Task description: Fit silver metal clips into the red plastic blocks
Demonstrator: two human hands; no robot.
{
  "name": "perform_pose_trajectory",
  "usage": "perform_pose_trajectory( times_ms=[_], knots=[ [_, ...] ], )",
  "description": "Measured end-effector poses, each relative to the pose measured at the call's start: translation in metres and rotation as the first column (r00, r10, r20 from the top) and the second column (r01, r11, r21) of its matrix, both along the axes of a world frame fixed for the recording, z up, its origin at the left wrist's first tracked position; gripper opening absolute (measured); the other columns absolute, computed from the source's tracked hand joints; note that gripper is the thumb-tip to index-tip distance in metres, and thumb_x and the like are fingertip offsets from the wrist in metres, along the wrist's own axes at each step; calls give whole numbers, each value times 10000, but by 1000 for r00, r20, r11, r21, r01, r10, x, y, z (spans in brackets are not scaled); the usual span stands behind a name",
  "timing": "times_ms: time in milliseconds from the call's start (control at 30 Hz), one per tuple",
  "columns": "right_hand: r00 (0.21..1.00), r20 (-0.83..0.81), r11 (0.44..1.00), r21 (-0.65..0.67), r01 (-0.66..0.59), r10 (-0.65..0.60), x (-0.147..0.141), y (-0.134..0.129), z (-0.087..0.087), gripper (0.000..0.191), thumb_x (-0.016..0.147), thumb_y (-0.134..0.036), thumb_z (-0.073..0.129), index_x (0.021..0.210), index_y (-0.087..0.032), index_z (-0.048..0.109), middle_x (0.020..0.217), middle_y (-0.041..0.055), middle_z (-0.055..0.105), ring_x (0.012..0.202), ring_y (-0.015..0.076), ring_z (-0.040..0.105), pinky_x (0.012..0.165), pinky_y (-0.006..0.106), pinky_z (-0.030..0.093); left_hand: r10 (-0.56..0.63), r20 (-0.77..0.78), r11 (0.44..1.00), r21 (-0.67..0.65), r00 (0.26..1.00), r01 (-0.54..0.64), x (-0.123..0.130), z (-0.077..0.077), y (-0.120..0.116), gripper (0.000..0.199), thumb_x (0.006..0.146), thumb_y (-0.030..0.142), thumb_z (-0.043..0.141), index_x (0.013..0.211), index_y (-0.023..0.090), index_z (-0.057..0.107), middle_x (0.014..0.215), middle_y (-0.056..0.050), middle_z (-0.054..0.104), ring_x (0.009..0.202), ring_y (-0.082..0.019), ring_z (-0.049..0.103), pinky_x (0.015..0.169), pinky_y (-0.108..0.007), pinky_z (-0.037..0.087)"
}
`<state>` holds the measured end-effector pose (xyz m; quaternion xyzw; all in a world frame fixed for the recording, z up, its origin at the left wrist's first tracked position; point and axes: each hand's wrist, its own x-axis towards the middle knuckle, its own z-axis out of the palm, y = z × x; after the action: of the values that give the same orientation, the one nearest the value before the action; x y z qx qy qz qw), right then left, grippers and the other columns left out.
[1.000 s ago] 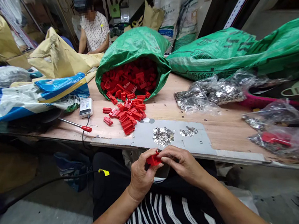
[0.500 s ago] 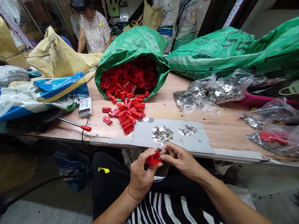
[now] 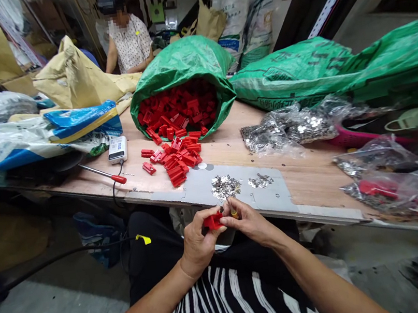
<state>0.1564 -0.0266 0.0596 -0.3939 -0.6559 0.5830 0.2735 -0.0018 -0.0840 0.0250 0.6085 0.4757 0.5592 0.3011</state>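
1. While the left hand (image 3: 200,236) is pinching a red plastic block (image 3: 212,221) above the black-clad lap (image 3: 152,262), the right hand (image 3: 248,219) is gripping a small yellow-ended piece (image 3: 234,214).
2. That yellow end is newly showing, so work on the block seems to be continuing.

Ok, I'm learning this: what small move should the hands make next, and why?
I'd probably have the right hand press at the right end of the red part, since its thumb is at that end, a yellow item is tucked in its fingers, and the left hand grips the part. Whether the thumb pinches anything is hidden.
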Motion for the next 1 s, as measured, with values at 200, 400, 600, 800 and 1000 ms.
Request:
perform_pose_trajectory(
  times_ms=[200,400,600,800,1000],
  knots=[
    [995,-90,980,-191,-53,36,3,-1,-1,390,793,-544,615,825,-202,429,648,-71,409,529,76,338,501,216,260,-7,136,994,-104,991,21,-3,-2,0,350,779,268,694,1109,229,588,1110,-65,693,1010,-199,669,906,-348,536],
    [994,-90,975,-207,-79,61,4,-3,0,410,739,-500,699,821,-200,431,694,-67,428,570,74,350,509,204,277,-77,103,994,-66,992,84,-3,-1,-4,345,775,253,697,1103,224,595,1081,-65,699,1001,-198,671,897,-349,540],
    [992,-102,959,-264,-100,75,6,-9,1,433,732,-532,690,847,-199,438,729,-47,465,607,89,424,527,209,320,-112,78,993,-19,991,113,-3,-4,-7,344,776,228,692,1103,224,582,1092,-68,703,1005,-204,674,883,-349,548],
    [985,-160,945,-307,-114,67,9,-12,-6,407,746,-481,701,867,-197,435,735,-42,480,596,84,416,531,208,313,-153,133,987,-24,979,157,-3,-3,-8,326,776,218,694,1082,229,579,1093,-62,699,1010,-192,671,888,-339,545],
    [964,-266,888,-448,-105,-20,8,-18,-13,465,656,-446,778,874,-222,433,750,-43,476,577,81,422,522,205,320,-248,312,960,-48,917,276,-6,-4,-7,331,744,266,728,1047,213,607,1083,-80,699,1067,-231,648,942,-386,515]
  ],
)
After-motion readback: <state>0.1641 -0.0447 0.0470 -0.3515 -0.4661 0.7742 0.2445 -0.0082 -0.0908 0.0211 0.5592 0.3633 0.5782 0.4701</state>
